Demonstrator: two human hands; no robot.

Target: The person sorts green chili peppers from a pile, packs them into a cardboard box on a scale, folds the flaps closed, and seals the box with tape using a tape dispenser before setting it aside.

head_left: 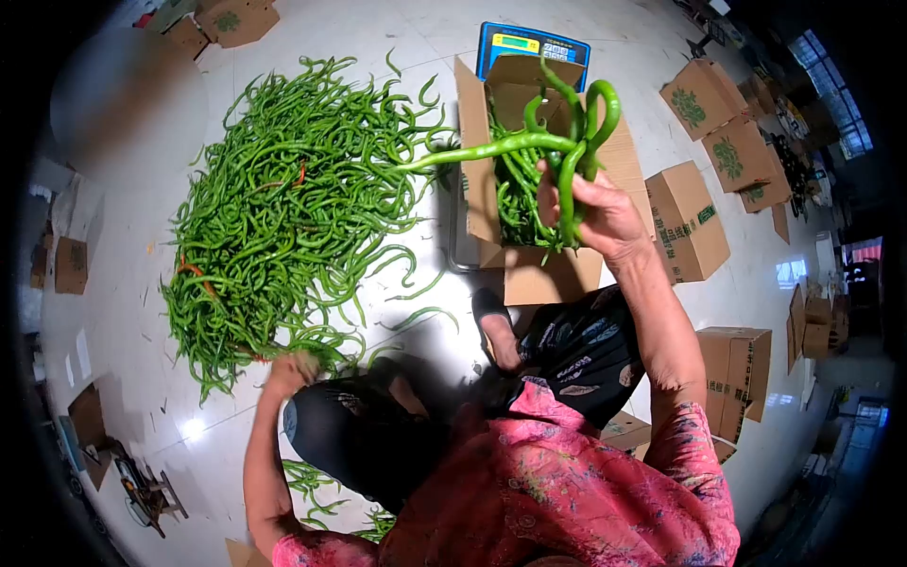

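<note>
My right hand is closed round several long, curled green chili peppers, raised above an open cardboard box. One of these peppers points out to the left, past the box's flap. More green peppers lie inside the box, partly hidden by my hand. At the near edge of a large heap of green chili peppers is my left hand. It is smeared by motion, and its fingers cannot be made out. A few red peppers show in the heap.
A blue scale with a lit display shows behind the box. Cardboard boxes stand to the right, with others nearer me. Loose peppers lie between heap and box. More peppers lie on the floor beside my leg.
</note>
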